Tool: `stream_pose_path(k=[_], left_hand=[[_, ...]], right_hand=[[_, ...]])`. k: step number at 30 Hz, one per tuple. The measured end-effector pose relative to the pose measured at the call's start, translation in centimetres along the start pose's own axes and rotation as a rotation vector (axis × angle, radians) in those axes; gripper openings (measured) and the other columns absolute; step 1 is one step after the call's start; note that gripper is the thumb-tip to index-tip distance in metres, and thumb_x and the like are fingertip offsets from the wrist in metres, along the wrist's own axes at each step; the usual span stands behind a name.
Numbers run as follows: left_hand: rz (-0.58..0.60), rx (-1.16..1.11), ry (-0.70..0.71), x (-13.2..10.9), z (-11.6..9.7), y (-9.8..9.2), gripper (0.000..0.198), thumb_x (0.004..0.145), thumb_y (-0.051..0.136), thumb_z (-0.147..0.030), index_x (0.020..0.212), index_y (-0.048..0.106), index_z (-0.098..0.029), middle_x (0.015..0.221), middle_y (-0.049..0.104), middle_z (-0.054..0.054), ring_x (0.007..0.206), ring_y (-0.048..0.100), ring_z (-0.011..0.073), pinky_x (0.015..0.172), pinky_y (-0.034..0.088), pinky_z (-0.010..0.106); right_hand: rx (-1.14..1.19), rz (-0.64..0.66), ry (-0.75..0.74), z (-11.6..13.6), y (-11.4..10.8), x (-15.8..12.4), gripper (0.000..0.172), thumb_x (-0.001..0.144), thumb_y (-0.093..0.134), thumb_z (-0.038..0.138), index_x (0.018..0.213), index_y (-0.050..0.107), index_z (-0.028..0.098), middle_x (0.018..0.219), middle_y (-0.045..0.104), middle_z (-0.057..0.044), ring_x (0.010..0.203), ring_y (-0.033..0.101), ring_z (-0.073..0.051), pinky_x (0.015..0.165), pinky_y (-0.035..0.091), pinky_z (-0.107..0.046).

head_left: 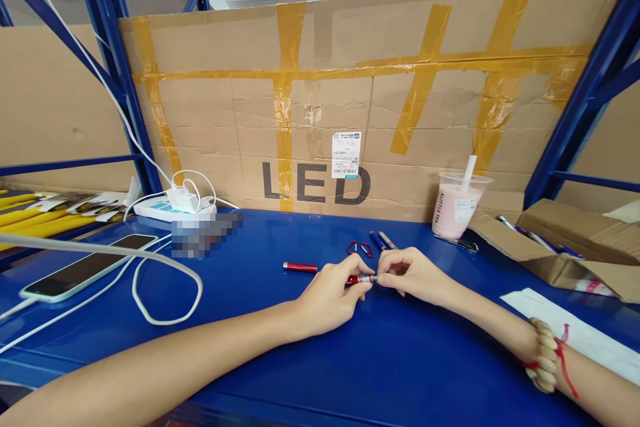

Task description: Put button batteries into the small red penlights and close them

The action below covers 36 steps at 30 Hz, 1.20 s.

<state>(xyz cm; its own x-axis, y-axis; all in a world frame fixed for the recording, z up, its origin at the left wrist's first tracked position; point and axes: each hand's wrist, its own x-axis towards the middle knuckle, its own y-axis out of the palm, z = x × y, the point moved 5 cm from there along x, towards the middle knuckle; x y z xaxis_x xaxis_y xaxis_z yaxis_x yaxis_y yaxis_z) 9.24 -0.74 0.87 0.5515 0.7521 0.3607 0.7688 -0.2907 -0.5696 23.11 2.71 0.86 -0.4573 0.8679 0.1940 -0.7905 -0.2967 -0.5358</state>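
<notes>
My left hand [333,297] pinches a small red cylinder [361,279] with a pale label, held level above the blue table. Fingertips of my right hand [407,271] are closed at the silvery right end of that cylinder; whatever is between them is too small to make out. Left of my left hand, a red tube [300,267] lies on the table. Behind my hands are two red carabiners [353,247], and beside them two pens or tubes, one blue [377,240] and one with a pale label [387,240].
On the blue table [400,360], a phone [90,268], white cables and a power strip [175,209] are at left. At right stand a pink drink cup [459,207] and an open cardboard box [565,250], near white paper [575,330]. Taped cardboard [225,107] forms the back.
</notes>
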Motion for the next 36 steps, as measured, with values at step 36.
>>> stream_pose_path(k=[36], left_hand=[[0.038, 0.022, 0.092, 0.0, -0.1, 0.2, 0.004, 0.085, 0.043, -0.016, 0.083, 0.046, -0.017, 0.079, 0.065, 0.004, 0.072, 0.060, 0.0139, 0.064, 0.043, 0.021]], right_hand=[[0.109, 0.225, 0.000, 1.4, 2.5, -1.5, 0.047, 0.077, 0.050, 0.055, 0.053, 0.046, 0.014, 0.047, 0.041, 0.004, 0.038, 0.039, -0.006, 0.040, 0.030, -0.019]])
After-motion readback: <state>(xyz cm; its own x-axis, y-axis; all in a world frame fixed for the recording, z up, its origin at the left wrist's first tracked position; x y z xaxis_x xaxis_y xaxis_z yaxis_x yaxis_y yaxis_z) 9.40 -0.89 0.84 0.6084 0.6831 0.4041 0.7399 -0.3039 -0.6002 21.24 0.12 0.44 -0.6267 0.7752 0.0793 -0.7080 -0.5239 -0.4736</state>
